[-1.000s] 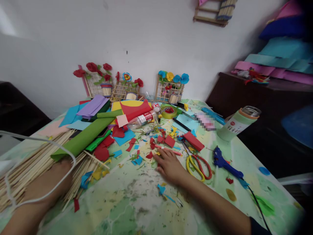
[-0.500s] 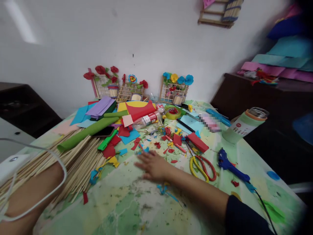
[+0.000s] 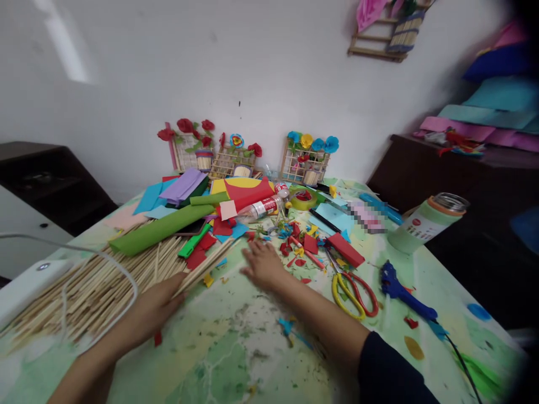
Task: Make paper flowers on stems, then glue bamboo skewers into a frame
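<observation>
The light is soft and rather dim, with a greyish tone. On the wall (image 3: 177,73) there is a pale streak of glare at upper left. The cabinet (image 3: 442,179) at right sinks into near black, and the right corners of the view are dark. A faint shadow lies on the table (image 3: 227,342) under the right arm (image 3: 324,311). The left hand (image 3: 162,300) and right hand (image 3: 265,266) look slightly blurred. Coarse pixel blocks hide one pink thing (image 3: 367,217)

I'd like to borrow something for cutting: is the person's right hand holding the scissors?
No, the scissors lie on the table, with a visible gap between them and the right hand.
</observation>
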Tool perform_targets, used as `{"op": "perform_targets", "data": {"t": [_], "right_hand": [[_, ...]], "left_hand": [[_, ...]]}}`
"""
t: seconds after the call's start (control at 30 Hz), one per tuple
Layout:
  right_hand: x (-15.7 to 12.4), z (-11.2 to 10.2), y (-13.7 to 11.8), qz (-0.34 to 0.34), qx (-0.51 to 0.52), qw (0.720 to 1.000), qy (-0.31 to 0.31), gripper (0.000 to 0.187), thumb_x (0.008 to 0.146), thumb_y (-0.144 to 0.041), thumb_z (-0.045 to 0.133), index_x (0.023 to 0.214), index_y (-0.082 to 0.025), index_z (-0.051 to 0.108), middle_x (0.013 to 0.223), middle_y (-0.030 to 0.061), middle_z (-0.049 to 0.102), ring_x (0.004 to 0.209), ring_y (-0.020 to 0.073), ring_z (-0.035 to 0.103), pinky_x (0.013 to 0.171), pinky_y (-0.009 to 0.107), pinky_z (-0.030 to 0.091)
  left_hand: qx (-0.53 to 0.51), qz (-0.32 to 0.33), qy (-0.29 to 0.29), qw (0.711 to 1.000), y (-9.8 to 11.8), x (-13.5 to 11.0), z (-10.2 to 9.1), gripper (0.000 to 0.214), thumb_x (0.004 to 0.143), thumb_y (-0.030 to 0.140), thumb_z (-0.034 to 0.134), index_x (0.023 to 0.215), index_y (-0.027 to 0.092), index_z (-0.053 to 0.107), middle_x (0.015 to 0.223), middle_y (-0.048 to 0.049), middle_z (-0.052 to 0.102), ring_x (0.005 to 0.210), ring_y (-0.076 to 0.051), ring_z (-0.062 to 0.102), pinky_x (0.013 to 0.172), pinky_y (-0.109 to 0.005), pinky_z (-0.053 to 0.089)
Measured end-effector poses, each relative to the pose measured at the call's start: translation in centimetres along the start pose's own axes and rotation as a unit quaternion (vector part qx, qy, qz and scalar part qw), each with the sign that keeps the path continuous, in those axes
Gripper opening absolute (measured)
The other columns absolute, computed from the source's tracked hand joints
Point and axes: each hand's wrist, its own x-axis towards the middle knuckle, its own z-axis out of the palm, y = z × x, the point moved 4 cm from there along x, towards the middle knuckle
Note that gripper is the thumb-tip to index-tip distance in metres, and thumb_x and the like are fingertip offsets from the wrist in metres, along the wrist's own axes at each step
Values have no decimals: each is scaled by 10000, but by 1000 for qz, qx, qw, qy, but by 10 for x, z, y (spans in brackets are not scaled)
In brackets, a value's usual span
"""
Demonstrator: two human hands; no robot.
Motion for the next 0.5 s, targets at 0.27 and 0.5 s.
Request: {"op": "perform_targets", "data": {"t": [0.27,0.5], "right_hand": [[-23,-12,33,19,-39,999,32,397,892,-266,420,1278,-195,480,1432,105,380,1313,255,315,1048,450,249],[-94,-40,74,80,63,991,84,328,881,-151,393,1143,-154,590,1279,114,545,1183,228,469,991,394,367]], "left_hand": [[-91,150,-191,966,79,1,17,330,864,300,340,1073,247,589,1047,-42,670,926,-190,625,780,-271,480],[-21,180,-175,968,101,26,36,354,845,194,315,1062,237,590,1035,-71,663,926,-226,619,788,-323,467]]}}
